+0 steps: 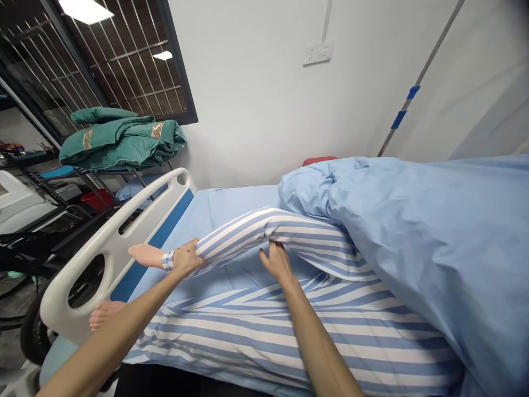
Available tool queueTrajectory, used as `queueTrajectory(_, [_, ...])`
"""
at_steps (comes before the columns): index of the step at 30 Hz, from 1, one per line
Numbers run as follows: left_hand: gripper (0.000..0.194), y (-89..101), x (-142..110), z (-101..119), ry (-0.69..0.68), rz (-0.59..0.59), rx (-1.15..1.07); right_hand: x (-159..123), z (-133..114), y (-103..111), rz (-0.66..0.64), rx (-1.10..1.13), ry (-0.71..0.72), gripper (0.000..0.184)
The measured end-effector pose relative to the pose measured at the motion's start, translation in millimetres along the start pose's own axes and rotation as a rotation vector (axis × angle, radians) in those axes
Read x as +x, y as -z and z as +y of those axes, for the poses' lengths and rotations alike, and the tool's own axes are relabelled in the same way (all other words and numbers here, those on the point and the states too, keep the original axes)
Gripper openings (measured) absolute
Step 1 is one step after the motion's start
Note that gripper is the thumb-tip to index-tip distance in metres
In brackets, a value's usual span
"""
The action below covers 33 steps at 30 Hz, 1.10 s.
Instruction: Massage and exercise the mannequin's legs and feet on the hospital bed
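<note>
Fingers of your left hand (187,260) close around the ankle of a striped trouser leg (243,234), and your right hand (279,263) curls under its bent knee. This leg is already raised from the bed (243,201); the other leg (289,331) lies flat, near the footboard (111,237) at left, with a blue quilt (413,231) heaped at right.

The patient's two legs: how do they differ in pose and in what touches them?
The raised leg is bent and lifted off the mattress, while the flat leg lies along it. The left hand grasps the raised leg's ankle and the right hand touches it below the knee; no hand touches the flat leg. Both wear blue-and-white striped trousers.
</note>
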<state>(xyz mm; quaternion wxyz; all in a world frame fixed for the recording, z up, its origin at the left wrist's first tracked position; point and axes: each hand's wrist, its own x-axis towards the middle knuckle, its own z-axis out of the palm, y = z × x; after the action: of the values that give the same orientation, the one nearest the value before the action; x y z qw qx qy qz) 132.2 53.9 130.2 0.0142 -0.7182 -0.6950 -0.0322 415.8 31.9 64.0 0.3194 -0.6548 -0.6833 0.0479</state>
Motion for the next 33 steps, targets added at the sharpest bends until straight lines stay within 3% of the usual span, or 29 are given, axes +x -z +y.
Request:
queueTrajectory(5, [0.049, -27.9, -1, 59, 0.081, -0.02, -0.242, 21, 9, 31, 0.135, 0.103, 0.027, 0.041])
queueTrajectory(8, [0.048, -34.9, 1, 91, 0.087, -0.007, -0.358, 35, 14, 57, 0.166, 0.16, 0.057, 0.04])
queueTrajectory(13, [0.048, -28.6, 1, 103, 0.068, -0.007, -0.414, 41, 16, 78, 0.105, 0.21, 0.053, 0.039])
queueTrajectory(18, [0.046, -17.3, 0, 78, 0.001, -0.033, -0.354, 34, 13, 75, 0.063, 0.223, 0.018, 0.037])
queueTrajectory(22, [0.046, -5.1, 5, 36, -0.046, -0.016, -0.229, 26, 5, 60, -0.036, 0.174, 0.037, 0.041])
queueTrajectory(28, [0.047, 11.1, 10, -38, -0.139, 0.016, -0.009, 1, -3, 8, -0.215, 0.005, 0.013, 0.05])
queueTrajectory(33, [0.046, 1.1, 15, -78, -0.263, 0.039, 0.072, -17, 0, -25, -0.333, -0.127, -0.036, 0.052])
